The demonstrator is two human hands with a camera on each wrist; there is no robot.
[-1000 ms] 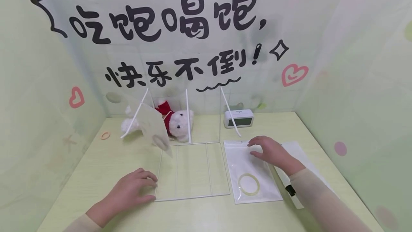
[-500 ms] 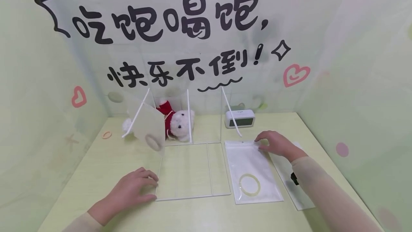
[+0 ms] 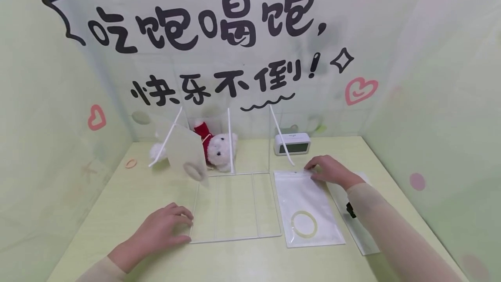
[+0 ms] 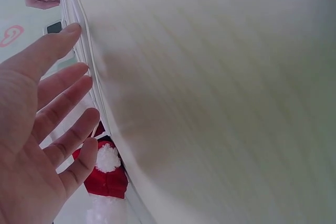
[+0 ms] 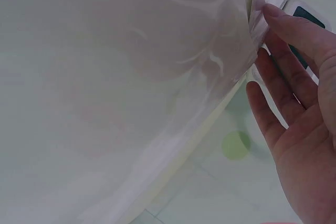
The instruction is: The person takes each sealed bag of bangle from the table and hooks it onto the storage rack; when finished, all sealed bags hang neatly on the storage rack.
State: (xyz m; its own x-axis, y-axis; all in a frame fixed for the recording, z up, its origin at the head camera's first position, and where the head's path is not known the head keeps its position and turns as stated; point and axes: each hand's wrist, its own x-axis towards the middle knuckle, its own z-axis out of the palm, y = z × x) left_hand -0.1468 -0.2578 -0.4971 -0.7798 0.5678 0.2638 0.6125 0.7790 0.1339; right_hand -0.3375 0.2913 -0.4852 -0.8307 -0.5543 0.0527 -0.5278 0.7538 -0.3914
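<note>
Zip-lock bag [image 3: 301, 193], clear and with a pale yellow bangle [image 3: 315, 225] in its lower part, lies flat on the table to the right of a white wire display rack [image 3: 235, 239]. The right hand [image 3: 330, 171] touches the bag's far right corner, thumb and forefinger a narrow gap apart. In the right wrist view the thumb tip rests on the film with the other fingers behind the edge; I cannot tell whether the corner is pinched. The left hand [image 3: 166, 225] holds nothing, its fingers loosely spread and thumb well apart, at the left side of the rack's base.

Beneath the right sleeve, a second bag [image 3: 364, 240] lies with a black item [image 3: 351, 209] on or in it; which, I cannot tell. Three prongs stand out from the rack's rear, and a translucent bag [image 3: 182, 149] with a greyish ring [image 3: 193, 172] hangs tilted from the left one. Behind the rack, a white plush toy [image 3: 220, 150] in red lies on its side; a white digital clock [image 3: 292, 143] stands farther right. A small orange ring [image 3: 127, 166] lies at the far left. Black Chinese lettering [image 3: 236, 21] runs across the back curtain.
</note>
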